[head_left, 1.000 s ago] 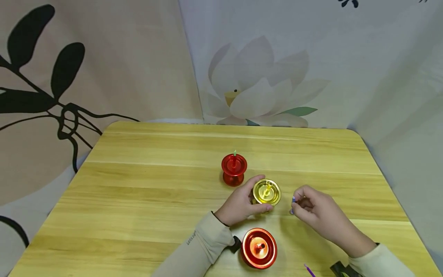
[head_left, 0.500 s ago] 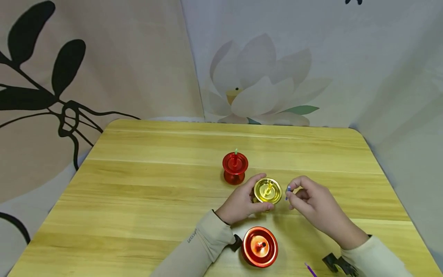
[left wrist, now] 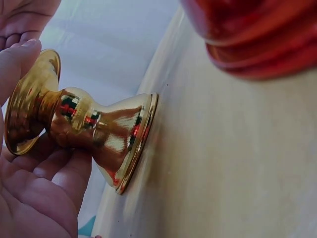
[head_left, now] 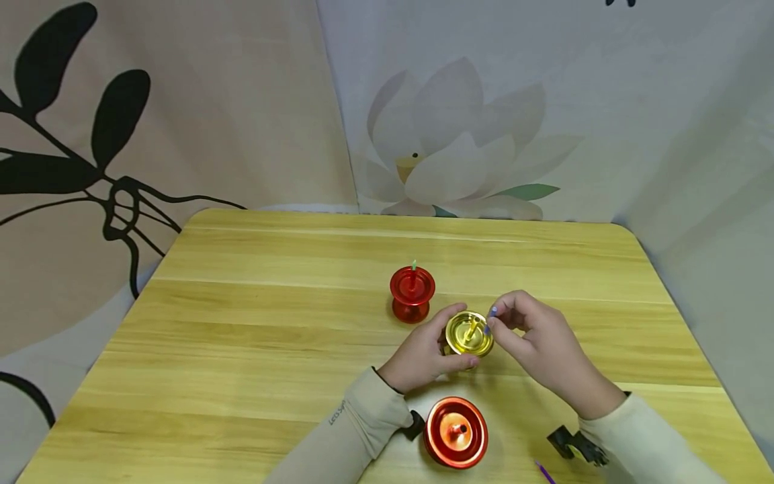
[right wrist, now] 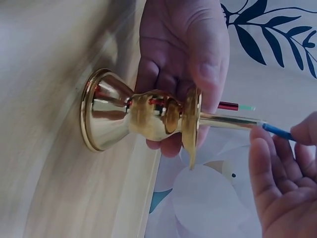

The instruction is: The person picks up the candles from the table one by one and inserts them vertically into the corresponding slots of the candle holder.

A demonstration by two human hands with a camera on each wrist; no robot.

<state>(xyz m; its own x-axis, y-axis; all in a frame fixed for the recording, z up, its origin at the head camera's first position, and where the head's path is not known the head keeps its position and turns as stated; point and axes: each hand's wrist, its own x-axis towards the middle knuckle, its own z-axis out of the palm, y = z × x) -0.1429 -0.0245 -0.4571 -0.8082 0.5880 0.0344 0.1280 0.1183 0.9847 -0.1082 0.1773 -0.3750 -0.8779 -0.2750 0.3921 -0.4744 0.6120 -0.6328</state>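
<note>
Brought slim blue candle leftward, pinched in right hand, apparently touching flared gold metal candleholder gripped in left hand.

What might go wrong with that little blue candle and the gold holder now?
The right hand pinches a thin blue candle close to the tip of the narrow post on the gold holder; it might slip or miss.

The black strap by the left sleeve is right beside the nearer red holder, so a shift there might knock it.

Right fingers pinch a blue stick, its tip apparently touching the gold tube.
</note>
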